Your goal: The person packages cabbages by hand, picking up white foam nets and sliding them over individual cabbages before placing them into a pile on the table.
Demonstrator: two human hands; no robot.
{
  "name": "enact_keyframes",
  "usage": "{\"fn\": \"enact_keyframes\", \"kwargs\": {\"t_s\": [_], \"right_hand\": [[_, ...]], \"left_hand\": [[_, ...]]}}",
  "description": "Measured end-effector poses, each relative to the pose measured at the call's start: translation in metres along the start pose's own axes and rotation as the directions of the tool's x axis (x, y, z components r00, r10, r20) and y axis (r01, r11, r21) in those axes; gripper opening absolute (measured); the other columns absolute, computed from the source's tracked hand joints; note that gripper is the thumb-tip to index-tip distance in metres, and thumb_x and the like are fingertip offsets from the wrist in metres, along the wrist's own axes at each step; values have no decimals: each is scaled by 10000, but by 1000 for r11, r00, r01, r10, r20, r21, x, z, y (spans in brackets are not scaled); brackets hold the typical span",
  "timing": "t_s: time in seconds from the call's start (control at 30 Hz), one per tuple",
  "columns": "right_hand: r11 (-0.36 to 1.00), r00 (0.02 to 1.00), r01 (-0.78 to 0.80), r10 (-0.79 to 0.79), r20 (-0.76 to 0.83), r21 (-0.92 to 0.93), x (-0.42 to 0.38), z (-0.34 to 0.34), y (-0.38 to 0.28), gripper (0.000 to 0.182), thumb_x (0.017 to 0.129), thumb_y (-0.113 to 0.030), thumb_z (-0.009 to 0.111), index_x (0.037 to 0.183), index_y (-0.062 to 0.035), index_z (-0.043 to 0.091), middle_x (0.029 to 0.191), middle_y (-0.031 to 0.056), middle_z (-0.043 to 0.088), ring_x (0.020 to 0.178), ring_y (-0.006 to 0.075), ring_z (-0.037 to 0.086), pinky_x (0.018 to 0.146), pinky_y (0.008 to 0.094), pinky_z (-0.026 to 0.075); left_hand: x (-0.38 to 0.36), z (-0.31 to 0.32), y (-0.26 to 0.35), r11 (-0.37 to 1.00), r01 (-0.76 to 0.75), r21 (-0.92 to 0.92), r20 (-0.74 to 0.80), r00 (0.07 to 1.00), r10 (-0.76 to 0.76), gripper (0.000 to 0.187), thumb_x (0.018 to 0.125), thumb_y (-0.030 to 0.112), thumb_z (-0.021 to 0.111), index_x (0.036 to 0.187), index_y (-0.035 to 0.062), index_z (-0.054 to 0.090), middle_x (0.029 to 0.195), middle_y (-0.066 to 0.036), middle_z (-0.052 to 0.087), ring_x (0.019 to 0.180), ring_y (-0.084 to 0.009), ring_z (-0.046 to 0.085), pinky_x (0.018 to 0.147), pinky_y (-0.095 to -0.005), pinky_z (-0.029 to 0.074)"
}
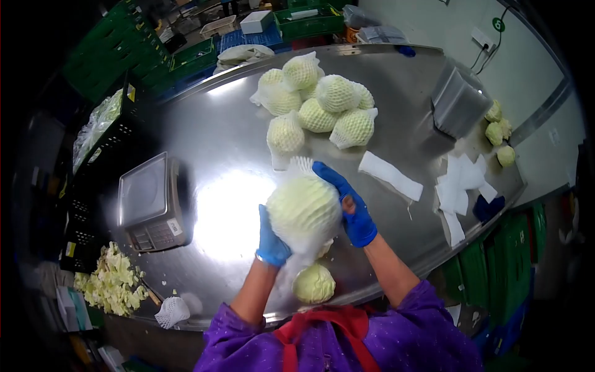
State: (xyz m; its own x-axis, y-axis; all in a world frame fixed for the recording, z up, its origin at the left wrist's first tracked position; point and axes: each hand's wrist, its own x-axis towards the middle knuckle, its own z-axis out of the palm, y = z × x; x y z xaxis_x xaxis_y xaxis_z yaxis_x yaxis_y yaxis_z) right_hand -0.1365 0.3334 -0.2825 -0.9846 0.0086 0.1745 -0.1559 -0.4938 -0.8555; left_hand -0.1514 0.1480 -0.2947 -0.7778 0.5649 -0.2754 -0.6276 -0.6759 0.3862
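A pale green cabbage (304, 208) in a white foam net sleeve is held up over the steel table, slightly blurred. My left hand (271, 239), in a blue glove, presses against its left side. On the other side my right hand (348, 208), in a darker blue glove with bare skin showing through a hole, grips its right side. Below them a bare cabbage (314, 284) rests near the table's front edge, with another partly hidden behind the netted one. Beyond my hands several netted cabbages (319, 111) lie in a heap. A flattened white foam sleeve (390, 176) lies right of my right hand.
A weighing scale (149, 204) stands left on the steel table (229, 142). Trimmed leaves (111, 279) pile at the front left. More foam sleeves (458, 186), a stack of clear plastic bags (458, 102) and bare cabbages (496, 133) lie right. Black crates (124, 118) border the left.
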Motion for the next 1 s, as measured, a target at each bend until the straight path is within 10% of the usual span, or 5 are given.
{"fn": "enact_keyframes", "kwargs": {"t_s": [0.33,0.53,0.7,0.83,1.0], "right_hand": [[262,916,-342,-119,-382,-902,-33,-187,43,567,755,-196,646,1265,-84,424,1183,139,487,1083,261,469,908,357,382],[-200,899,-423,-212,-383,-884,-30,-208,47,597,707,-185,651,1259,-124,432,1127,172,501,1039,340,468,885,420,386],[-131,860,-487,-244,-448,-863,-3,-253,48,238,743,-154,606,977,-115,579,875,168,571,809,337,560,705,419,443],[145,792,-583,-118,-599,-800,25,-241,19,98,773,-147,592,818,-65,565,771,147,582,718,281,586,664,378,458],[443,834,-504,27,-551,-742,16,-137,-27,156,776,-170,619,800,-27,560,659,78,556,627,138,516,609,279,427]], "left_hand": [[218,-50,175,904,-285,318,181,954,237,592,839,415,495,1294,56,377,1273,-115,456,1145,-267,453,970,-396,360],[349,8,160,-156,-464,872,487,790,373,691,681,265,748,1263,60,438,1249,-130,461,1166,-243,423,981,-338,329],[361,10,139,-447,-423,788,616,555,560,777,707,283,729,1326,56,319,1261,-173,424,1154,-272,416,958,-367,355],[315,-2,152,189,-426,885,298,828,475,750,726,318,705,1323,48,339,1290,-183,394,1182,-262,398,974,-340,329],[281,-10,165,-43,-247,968,247,911,331,714,733,329,697,1304,40,381,1286,-163,424,1170,-250,423,931,-327,369]]}}
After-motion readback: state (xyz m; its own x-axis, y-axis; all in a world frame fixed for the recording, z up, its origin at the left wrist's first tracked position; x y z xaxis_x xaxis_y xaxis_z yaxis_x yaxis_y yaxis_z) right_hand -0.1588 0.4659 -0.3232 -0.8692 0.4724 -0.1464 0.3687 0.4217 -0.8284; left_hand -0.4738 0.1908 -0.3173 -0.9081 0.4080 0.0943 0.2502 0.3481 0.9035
